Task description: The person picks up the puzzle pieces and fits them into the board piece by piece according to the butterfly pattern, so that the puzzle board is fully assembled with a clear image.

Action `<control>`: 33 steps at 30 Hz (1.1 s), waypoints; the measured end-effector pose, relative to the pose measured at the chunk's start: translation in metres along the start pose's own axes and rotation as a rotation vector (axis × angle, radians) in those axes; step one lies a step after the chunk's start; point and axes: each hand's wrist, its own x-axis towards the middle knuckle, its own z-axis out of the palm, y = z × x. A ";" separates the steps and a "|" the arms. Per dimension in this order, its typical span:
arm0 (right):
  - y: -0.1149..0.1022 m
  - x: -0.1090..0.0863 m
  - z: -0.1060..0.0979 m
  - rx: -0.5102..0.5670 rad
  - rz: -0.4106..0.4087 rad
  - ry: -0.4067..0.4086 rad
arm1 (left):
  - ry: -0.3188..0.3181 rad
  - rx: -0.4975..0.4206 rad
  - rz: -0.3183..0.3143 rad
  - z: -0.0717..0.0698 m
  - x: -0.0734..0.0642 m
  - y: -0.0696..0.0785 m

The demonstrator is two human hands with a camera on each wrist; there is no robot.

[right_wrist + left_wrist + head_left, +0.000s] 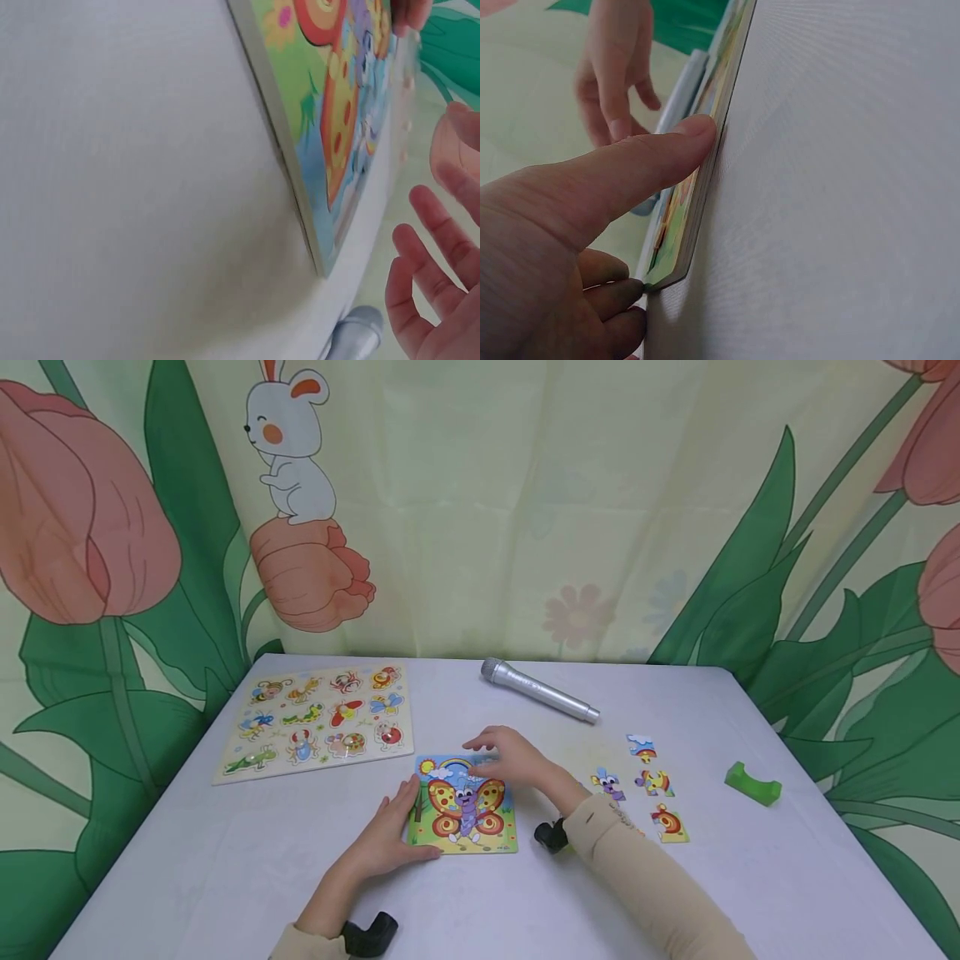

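A square butterfly puzzle board (468,814) lies flat on the table in front of the person. The left hand (385,837) holds its near left corner, with the thumb along the near edge and the fingers at the left side. In the left wrist view, the left thumb (652,161) presses the edge of the board (676,255). Over the board's far right corner hovers the right hand (513,758), its fingers loosely bent with nothing between them. The right wrist view shows the right hand (442,277) spread and apart from the board (307,150).
Several loose puzzle pieces (656,783) lie right of the board, partly behind the right forearm. A larger insect puzzle board (318,720) is at back left. A silver microphone (542,690) lies at the back, and a green curved block (753,785) sits at far right.
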 end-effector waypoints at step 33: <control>0.096 -0.110 -0.080 0.009 0.277 0.245 | 0.005 0.008 0.005 0.000 -0.003 0.003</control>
